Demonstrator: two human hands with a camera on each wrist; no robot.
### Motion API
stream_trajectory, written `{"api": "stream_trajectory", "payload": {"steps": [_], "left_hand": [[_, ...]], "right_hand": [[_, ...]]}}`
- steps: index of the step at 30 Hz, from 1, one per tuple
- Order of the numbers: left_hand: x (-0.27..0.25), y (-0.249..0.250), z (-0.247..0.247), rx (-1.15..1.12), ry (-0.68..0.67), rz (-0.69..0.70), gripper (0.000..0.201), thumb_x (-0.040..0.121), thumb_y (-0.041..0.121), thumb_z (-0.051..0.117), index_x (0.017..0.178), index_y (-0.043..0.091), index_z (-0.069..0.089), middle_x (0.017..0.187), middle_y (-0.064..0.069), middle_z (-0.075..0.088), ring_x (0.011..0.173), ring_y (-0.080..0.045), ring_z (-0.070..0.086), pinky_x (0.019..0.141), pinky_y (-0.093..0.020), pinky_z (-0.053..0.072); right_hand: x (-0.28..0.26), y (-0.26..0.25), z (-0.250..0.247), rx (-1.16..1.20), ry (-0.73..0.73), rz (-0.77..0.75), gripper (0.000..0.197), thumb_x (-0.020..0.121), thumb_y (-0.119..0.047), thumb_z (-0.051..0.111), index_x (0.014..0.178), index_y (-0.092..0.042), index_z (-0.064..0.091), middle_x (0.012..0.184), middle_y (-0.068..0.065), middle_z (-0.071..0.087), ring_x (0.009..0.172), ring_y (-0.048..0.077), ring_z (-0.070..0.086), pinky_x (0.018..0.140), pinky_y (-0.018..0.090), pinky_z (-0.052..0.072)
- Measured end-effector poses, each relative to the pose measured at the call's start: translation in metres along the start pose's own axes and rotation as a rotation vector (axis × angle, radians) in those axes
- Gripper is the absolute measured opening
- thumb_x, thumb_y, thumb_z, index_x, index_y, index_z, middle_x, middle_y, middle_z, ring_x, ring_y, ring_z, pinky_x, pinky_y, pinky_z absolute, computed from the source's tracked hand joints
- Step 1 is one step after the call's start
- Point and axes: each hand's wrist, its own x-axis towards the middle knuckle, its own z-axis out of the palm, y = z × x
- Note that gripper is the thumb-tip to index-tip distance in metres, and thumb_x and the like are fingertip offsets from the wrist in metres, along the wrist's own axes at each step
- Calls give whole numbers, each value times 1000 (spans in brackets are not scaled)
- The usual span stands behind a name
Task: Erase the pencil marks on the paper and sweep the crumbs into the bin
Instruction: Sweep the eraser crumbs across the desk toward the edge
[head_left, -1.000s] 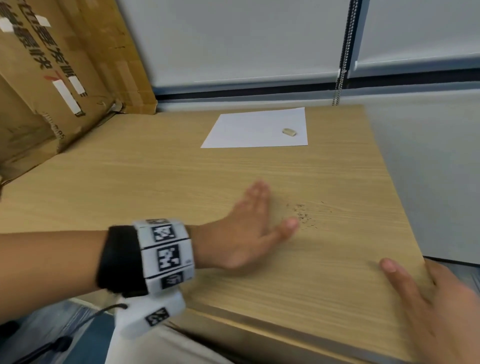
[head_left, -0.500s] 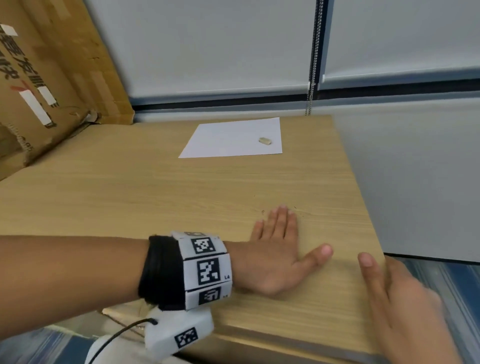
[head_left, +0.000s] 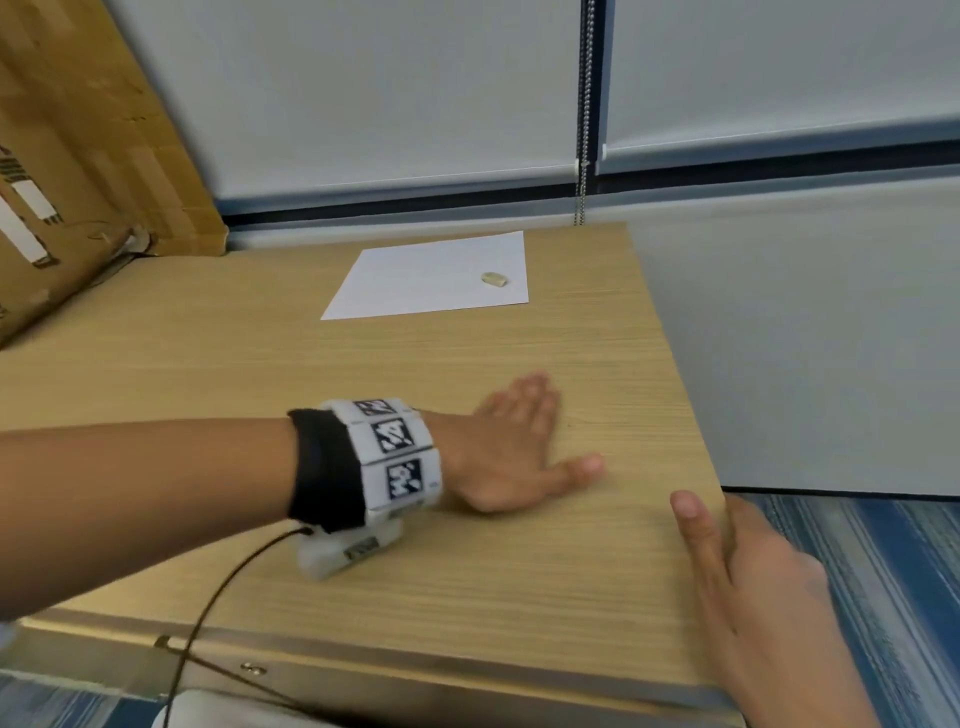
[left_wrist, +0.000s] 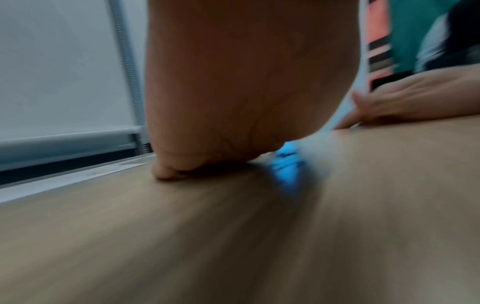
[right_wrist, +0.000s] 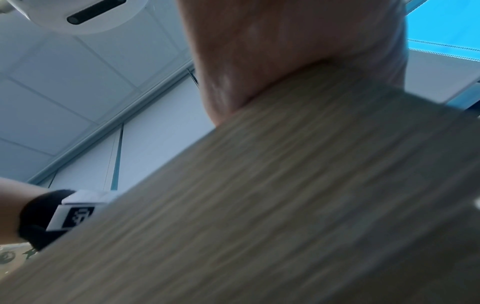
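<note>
The flat, open left hand (head_left: 511, 452) is laid on the counter (head_left: 467, 587), its edge facing the right edge, where the open right hand (head_left: 753, 587) is cupped nearest.

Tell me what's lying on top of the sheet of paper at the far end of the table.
One small pale eraser rests near the right edge of the paper. Nothing else shows there; pencil marks, if any, are too faint to make out.

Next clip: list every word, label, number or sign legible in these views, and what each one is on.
No text can be read.
Brown cardboard box: dark printed characters and white labels, cut off by the frame edge and blurred, unreadable.
White wrist band on the left arm: black-and-white square marker codes, no letters legible.
White paper sheet: no writing visible.
Right wrist view: a dark marker on the band, blurred.
</note>
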Motion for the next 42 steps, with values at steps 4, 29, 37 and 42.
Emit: {"api": "stream_trajectory", "payload": {"steps": [4,29,37,42], "left_hand": [[-5,31,-4,12,26,267,87,90,67,6,148,10,-25,154,-5,-33,143,-13,-28,121,-37,-7],[0,4,-9,-219,164,-152,90,84,67,-8,148,6,-23,155,-12,-29,145,-24,-22,121,-45,-3],[13,24,-14,-17,-15,36,82,91,65,-4,148,9,-23,155,-8,-32,143,-19,-26,121,-42,-6],[-15,22,-1,-201,193,34,88,83,68,-4,147,12,-26,154,-3,-34,142,-13,-29,120,-38,-9]], "right_hand": [[0,2,0,-10,12,-37,91,73,-84,12,110,-14,58,93,17,69,95,42,59,70,36,38],[-3,2,-3,73,2,-21,71,79,-67,16,98,-11,56,78,12,62,74,30,57,70,41,46],[-4,2,-3,70,9,-17,74,77,-68,15,100,-11,57,79,13,63,79,34,57,72,40,46],[-5,1,-5,76,4,-28,72,79,-67,16,100,-11,57,76,11,62,73,29,56,66,37,40]]}}
